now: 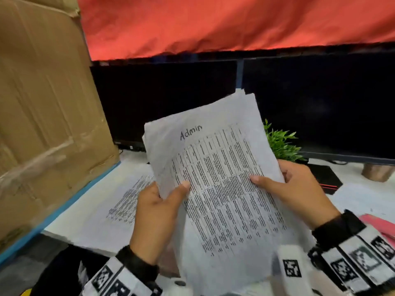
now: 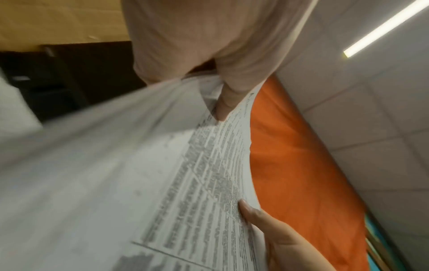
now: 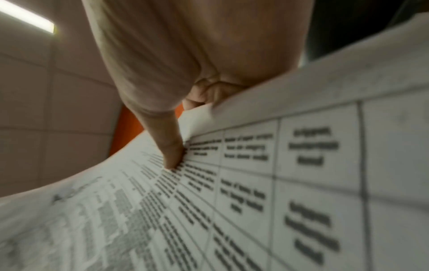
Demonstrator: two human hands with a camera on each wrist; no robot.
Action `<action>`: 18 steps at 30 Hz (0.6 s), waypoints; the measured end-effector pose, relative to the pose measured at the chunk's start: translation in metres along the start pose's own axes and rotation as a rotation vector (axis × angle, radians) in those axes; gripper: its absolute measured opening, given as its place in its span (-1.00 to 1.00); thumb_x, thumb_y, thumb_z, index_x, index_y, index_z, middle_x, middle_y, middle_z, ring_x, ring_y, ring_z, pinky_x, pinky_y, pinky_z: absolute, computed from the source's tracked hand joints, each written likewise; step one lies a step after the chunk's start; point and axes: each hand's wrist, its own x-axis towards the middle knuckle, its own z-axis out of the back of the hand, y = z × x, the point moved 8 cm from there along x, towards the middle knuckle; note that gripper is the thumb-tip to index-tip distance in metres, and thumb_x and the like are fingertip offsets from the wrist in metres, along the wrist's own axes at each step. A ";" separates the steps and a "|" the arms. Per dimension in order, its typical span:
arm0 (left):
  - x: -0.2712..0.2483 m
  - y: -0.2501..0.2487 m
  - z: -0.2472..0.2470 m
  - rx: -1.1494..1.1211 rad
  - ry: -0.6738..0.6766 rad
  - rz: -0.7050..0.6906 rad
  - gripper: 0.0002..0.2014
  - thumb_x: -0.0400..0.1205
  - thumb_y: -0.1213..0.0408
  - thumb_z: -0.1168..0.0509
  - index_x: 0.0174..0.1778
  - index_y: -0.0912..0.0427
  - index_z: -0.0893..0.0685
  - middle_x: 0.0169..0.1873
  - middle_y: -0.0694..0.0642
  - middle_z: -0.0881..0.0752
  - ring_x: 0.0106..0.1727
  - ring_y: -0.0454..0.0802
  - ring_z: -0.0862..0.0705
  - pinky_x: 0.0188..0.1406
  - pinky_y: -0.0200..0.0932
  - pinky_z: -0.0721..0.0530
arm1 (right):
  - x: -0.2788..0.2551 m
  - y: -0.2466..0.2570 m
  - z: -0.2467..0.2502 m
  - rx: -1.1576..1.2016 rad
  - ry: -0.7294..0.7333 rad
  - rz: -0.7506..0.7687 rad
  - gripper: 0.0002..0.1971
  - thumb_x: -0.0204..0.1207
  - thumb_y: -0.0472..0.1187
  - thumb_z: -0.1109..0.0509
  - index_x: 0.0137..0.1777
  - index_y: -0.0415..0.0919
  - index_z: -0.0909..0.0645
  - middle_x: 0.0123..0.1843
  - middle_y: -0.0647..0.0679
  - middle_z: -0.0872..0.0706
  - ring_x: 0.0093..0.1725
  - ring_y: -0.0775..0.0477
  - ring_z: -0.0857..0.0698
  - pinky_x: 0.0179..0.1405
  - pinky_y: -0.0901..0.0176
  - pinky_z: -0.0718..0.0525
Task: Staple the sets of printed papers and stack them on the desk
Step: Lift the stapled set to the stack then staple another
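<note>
I hold a set of printed papers (image 1: 215, 167) up in front of me, its top sheet a printed table with "Admin" handwritten at the top. My left hand (image 1: 158, 210) grips its left edge, thumb on the front. My right hand (image 1: 292, 189) grips the right edge, thumb pressed on the print. The left wrist view shows the papers (image 2: 185, 183) with my left thumb (image 2: 227, 102) on them and my right hand (image 2: 274, 234) at the far edge. In the right wrist view my right thumb (image 3: 169, 152) presses the table on the papers (image 3: 255, 192). More printed sheets (image 1: 128, 199) lie flat on the white desk (image 1: 89, 210). No stapler is visible.
A large cardboard box (image 1: 42, 114) stands at the left. Two dark monitors (image 1: 299, 103) line the back under an orange cloth (image 1: 213, 24). A small green plant (image 1: 282, 144), a black box (image 1: 327, 176) and a pink item (image 1: 380, 225) sit at the right.
</note>
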 end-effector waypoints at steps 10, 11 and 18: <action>0.020 -0.017 -0.055 -0.021 0.174 -0.064 -0.70 0.45 0.27 -0.53 0.10 -0.01 -0.77 -0.02 -0.12 -0.85 0.05 -0.18 -0.80 -0.01 -0.31 -0.74 | -0.033 0.009 0.026 0.221 -0.247 0.025 -0.62 0.24 -0.01 -0.59 0.10 0.05 -0.73 0.01 0.20 -0.83 0.02 0.20 -0.79 0.07 0.08 -0.68; 0.018 -0.010 -0.057 -0.007 0.182 -0.047 -0.71 0.45 0.24 -0.53 0.09 -0.04 -0.77 -0.02 -0.14 -0.84 0.05 -0.20 -0.80 0.01 -0.28 -0.73 | -0.035 0.008 0.027 0.241 -0.245 0.023 -0.60 0.24 0.00 -0.59 0.12 0.03 -0.74 0.03 0.16 -0.84 0.04 0.16 -0.80 0.09 0.03 -0.69; 0.018 0.016 -0.065 0.101 0.235 0.007 -0.66 0.48 -0.12 -0.48 -0.15 0.10 -0.69 -0.14 -0.03 -0.80 -0.05 -0.05 -0.77 0.04 -0.05 -0.73 | -0.031 0.006 0.022 0.262 -0.155 -0.028 -0.65 0.25 0.08 -0.60 0.04 0.08 -0.76 0.00 0.13 -0.84 -0.02 0.13 -0.81 0.13 -0.11 -0.72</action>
